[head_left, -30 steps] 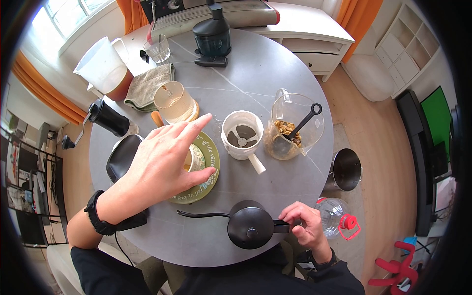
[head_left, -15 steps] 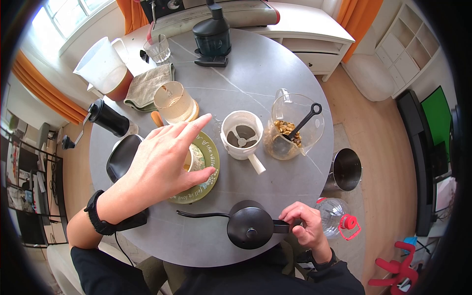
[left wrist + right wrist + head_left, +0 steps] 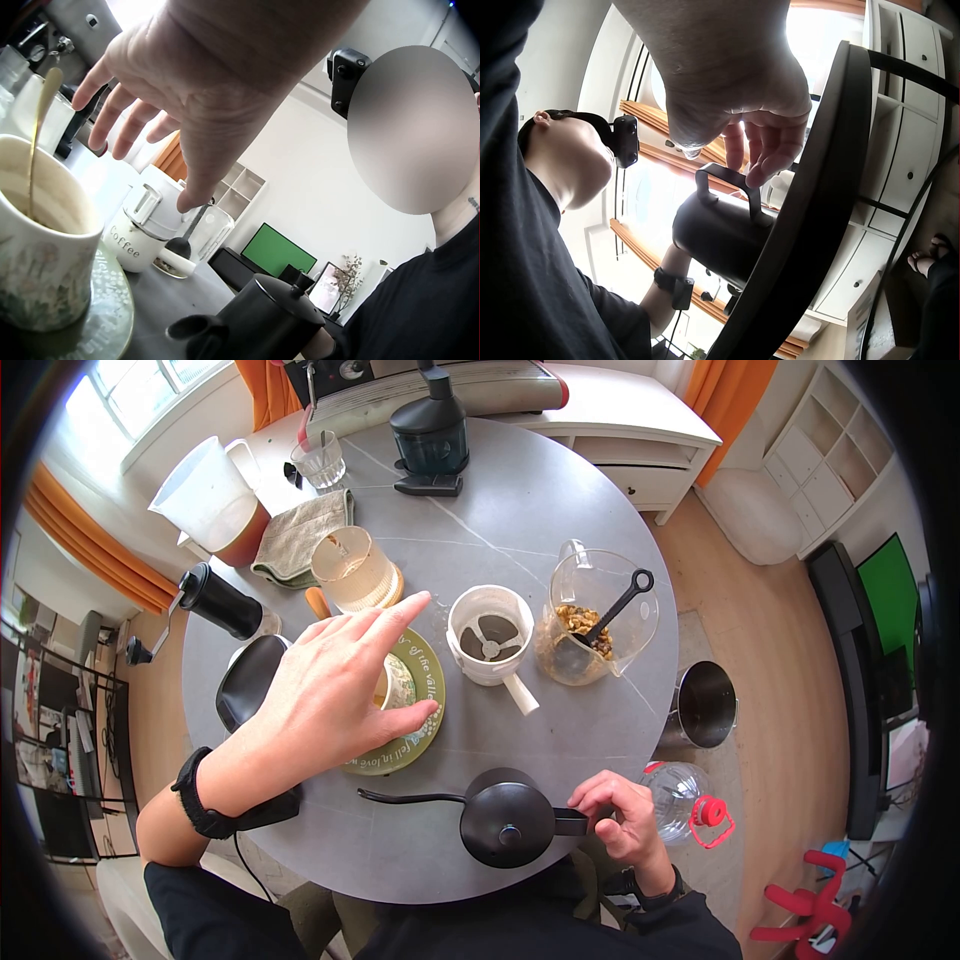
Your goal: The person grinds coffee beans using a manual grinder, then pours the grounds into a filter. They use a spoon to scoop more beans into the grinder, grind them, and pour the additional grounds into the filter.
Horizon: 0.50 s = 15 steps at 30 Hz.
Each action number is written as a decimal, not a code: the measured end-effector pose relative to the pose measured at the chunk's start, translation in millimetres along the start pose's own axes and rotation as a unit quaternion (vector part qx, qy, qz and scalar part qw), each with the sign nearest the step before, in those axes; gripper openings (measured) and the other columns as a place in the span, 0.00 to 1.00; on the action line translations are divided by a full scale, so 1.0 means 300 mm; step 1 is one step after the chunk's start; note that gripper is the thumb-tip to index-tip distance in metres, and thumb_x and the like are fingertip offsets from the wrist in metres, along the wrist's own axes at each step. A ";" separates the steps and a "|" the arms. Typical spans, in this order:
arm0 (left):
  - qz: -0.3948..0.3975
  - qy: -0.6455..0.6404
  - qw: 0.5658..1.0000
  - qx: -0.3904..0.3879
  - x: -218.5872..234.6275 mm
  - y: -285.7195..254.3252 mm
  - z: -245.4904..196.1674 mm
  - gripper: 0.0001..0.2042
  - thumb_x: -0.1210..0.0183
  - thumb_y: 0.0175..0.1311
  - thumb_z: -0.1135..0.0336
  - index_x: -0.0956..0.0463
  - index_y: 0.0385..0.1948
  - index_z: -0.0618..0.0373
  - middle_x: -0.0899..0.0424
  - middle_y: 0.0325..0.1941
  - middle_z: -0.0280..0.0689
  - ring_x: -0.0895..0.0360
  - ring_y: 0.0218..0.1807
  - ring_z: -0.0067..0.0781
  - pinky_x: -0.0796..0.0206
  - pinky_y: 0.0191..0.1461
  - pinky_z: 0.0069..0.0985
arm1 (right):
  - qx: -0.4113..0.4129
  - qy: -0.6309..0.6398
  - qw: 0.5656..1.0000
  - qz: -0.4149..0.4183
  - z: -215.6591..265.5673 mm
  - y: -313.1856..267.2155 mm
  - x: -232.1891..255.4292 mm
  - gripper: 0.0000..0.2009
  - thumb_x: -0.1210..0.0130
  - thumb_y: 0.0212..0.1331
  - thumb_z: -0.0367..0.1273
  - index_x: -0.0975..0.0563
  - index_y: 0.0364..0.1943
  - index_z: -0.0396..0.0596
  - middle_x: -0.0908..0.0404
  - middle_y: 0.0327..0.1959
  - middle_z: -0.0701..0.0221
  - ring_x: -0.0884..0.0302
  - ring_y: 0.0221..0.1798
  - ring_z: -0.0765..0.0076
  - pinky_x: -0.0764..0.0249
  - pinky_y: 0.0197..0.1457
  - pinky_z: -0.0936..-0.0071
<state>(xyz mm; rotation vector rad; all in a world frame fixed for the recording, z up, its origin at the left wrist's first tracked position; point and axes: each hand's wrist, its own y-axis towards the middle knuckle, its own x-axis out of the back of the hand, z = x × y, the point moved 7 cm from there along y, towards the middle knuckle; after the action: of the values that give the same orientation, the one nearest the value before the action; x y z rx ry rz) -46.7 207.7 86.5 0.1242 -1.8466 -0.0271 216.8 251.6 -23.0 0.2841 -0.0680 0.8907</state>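
Note:
My left hand (image 3: 335, 680) hovers over a floral cup (image 3: 398, 685) with its fingers straight and the thumb spread, holding nothing. The cup stands on a green plate (image 3: 425, 735) with white lettering, and a gold spoon (image 3: 39, 124) leans in it. My hand hides much of the cup in the head view. A black gooseneck kettle (image 3: 508, 820) sits near the table's front edge, its spout toward the left. At its handle (image 3: 731, 176) is my right hand (image 3: 625, 815), fingers loosely bent and fingertips right at the handle.
A white coffee container (image 3: 490, 660) and a clear jug (image 3: 620, 650) with brown pieces and a black scoop stand ahead. Farther left are a glass cup (image 3: 350, 565), a cloth (image 3: 305, 535), a hand grinder (image 3: 220, 600) and a large jug (image 3: 215, 505). A bottle (image 3: 680, 805) stands off the right edge.

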 end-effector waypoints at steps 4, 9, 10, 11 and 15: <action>-0.002 0.002 1.000 -0.001 0.000 0.001 -0.002 0.39 0.31 0.45 0.59 0.38 0.64 0.53 0.22 0.50 0.43 0.25 0.54 0.45 0.36 0.59 0.37 | -0.005 -0.001 1.000 -0.003 -0.001 0.000 0.003 0.20 0.44 0.62 0.46 0.24 0.32 0.38 0.20 0.34 0.63 0.24 0.23 0.77 0.29 0.28 0.82; 0.009 0.019 1.000 -0.014 0.007 0.027 -0.006 0.40 0.31 0.45 0.57 0.38 0.63 0.54 0.22 0.50 0.44 0.25 0.53 0.45 0.35 0.58 0.36 | 0.005 -0.092 0.994 -0.052 0.002 0.021 0.096 0.15 0.41 0.60 0.40 0.24 0.31 0.39 0.21 0.32 0.66 0.26 0.22 0.77 0.30 0.27 0.82; 0.008 0.023 0.999 -0.021 0.012 0.038 -0.009 0.40 0.30 0.44 0.57 0.38 0.63 0.55 0.22 0.50 0.44 0.25 0.53 0.45 0.35 0.58 0.36 | -0.010 -0.126 0.990 -0.063 0.015 0.041 0.119 0.13 0.41 0.59 0.37 0.24 0.30 0.40 0.21 0.31 0.66 0.27 0.21 0.78 0.31 0.27 0.82; 0.011 0.019 0.999 -0.024 0.013 0.052 -0.014 0.40 0.30 0.44 0.56 0.38 0.63 0.55 0.22 0.50 0.45 0.25 0.52 0.46 0.35 0.57 0.36 | -0.026 -0.161 0.984 -0.074 0.040 0.068 0.144 0.10 0.40 0.57 0.34 0.23 0.30 0.40 0.21 0.31 0.67 0.27 0.21 0.78 0.31 0.26 0.82; 0.012 0.017 0.999 -0.043 0.002 0.110 -0.050 0.43 0.30 0.43 0.51 0.38 0.63 0.56 0.23 0.48 0.48 0.24 0.49 0.48 0.32 0.52 0.38 | -0.072 -0.186 0.979 -0.029 0.047 0.182 0.110 0.08 0.40 0.56 0.28 0.21 0.38 0.39 0.20 0.30 0.67 0.26 0.21 0.77 0.30 0.26 0.80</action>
<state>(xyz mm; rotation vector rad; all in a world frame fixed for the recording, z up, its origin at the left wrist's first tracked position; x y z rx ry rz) -34.7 241.3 94.1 0.0432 -1.8090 -0.0869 196.0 305.1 8.3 0.3139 -0.4675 0.7619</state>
